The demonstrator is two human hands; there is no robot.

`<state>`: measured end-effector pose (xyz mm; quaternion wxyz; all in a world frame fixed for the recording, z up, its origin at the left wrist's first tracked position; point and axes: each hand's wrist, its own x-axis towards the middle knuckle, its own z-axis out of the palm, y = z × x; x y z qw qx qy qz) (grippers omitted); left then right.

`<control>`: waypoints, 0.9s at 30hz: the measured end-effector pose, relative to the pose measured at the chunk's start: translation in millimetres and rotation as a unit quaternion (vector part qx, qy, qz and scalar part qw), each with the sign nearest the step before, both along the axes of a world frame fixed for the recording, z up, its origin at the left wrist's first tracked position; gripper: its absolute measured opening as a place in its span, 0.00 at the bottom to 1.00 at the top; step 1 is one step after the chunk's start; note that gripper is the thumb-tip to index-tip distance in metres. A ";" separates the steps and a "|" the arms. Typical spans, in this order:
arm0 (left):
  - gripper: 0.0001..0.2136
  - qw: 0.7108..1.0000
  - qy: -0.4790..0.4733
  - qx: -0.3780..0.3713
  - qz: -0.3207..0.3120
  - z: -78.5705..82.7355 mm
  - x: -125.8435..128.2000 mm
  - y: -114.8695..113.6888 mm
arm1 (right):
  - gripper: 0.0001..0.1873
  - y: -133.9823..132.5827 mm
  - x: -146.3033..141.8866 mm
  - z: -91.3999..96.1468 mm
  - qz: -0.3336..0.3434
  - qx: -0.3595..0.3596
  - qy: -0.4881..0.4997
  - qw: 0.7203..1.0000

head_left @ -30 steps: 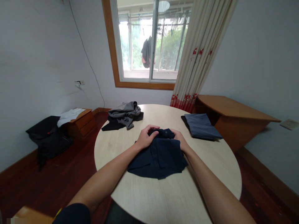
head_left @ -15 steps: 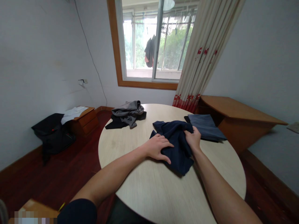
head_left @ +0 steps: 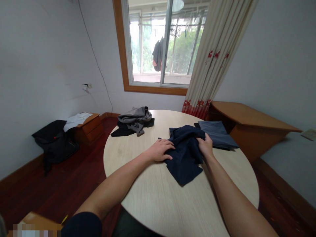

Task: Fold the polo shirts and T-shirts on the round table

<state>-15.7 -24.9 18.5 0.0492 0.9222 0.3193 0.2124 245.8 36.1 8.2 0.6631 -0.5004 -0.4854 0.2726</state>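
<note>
A dark navy garment (head_left: pixel 185 161) lies bunched on the round pale table (head_left: pixel 158 197); its exact kind cannot be made out. My right hand (head_left: pixel 205 144) grips its upper right edge, with the fingers closed round the cloth. At the garment's left side, my left hand (head_left: pixel 162 150) rests palm down, fingers stretched out and thumb apart, touching the fabric. Just beyond my right hand is a flat folded stack of grey-blue and black clothes (head_left: pixel 217 133). Toward the back left of the table sits a loose heap of grey and black clothes (head_left: pixel 135 120).
A wooden desk (head_left: pixel 249 113) stands close to the table's right side. On the floor to the left are a black bag (head_left: pixel 55 141) and a small wooden cabinet (head_left: pixel 90 128) with white cloth on it. The curtain (head_left: pixel 209 65) hangs behind the table.
My left hand has slid a little to the left and away from the garment's middle. The garment's left part has shifted, and its lower corner now spreads flatter toward me.
</note>
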 end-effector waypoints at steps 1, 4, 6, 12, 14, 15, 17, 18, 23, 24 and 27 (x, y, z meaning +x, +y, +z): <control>0.21 1.000 0.005 0.004 -0.012 -3.0 3.2 -0.6 | 0.24 0.1 -2.1 -0.4 0.016 0.005 -0.012 1.000; 0.28 0.999 0.037 -0.006 -0.030 -11.2 15.2 -2.2 | 0.22 -0.1 -8.4 -2.0 0.062 0.025 -0.057 0.996; 0.27 0.998 0.059 -0.019 -0.026 -13.5 21.3 -2.9 | 0.22 -1.0 -10.6 -2.3 0.074 0.032 -0.077 0.994; 0.15 0.999 0.025 0.011 -0.019 2.3 13.9 -2.8 | 0.22 1.5 1.8 -0.4 0.005 0.031 0.001 1.000; 0.12 0.999 -0.030 0.034 0.030 12.0 2.4 -1.6 | 0.22 5.5 9.1 0.0 -0.031 0.051 0.052 0.997; 0.11 0.994 -0.069 0.049 0.074 16.7 -4.7 -0.7 | 0.21 7.4 12.3 0.3 -0.049 0.063 0.074 0.994; 0.09 0.967 -0.159 0.088 0.178 24.4 -20.6 1.8 | 0.20 10.0 16.1 1.3 -0.077 0.082 0.101 0.989; 0.09 0.948 -0.201 0.111 0.221 27.0 -28.8 3.3 | 0.19 10.1 16.4 2.1 -0.085 0.090 0.105 0.987; 0.11 0.892 -0.302 0.173 0.290 28.5 -57.8 11.8 | 0.19 0.7 4.6 7.3 -0.047 0.081 0.076 0.993; 0.12 0.886 -0.314 0.174 0.292 27.4 -60.2 13.4 | 0.20 -1.8 1.6 8.2 -0.032 0.067 0.076 0.994; 0.14 0.871 -0.354 0.162 0.299 23.2 -61.3 18.2 | 0.22 -7.8 -5.8 10.3 0.000 0.040 0.077 0.996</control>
